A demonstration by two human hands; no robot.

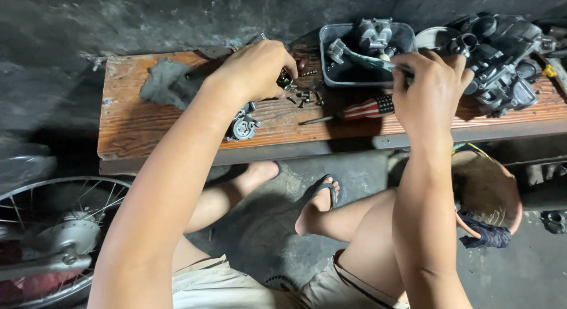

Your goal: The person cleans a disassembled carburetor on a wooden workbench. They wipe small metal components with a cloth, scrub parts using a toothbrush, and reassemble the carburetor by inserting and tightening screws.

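We see our left hand (255,70) curled over a scatter of small screws (304,97) near the middle of the worktop (136,123) — fingertips bunched down on them, though what they pinch we cannot tell. Just below that wrist, by the front edge, lies a small round metal part (243,127). Our right hand (428,87) is closed around a green-handled tool (366,59) that reaches into the grey plastic tray (328,52) at the back edge. A striped-handled screwdriver (361,109) lies between the hands, and a grey rag (168,81) sits toward the left end.
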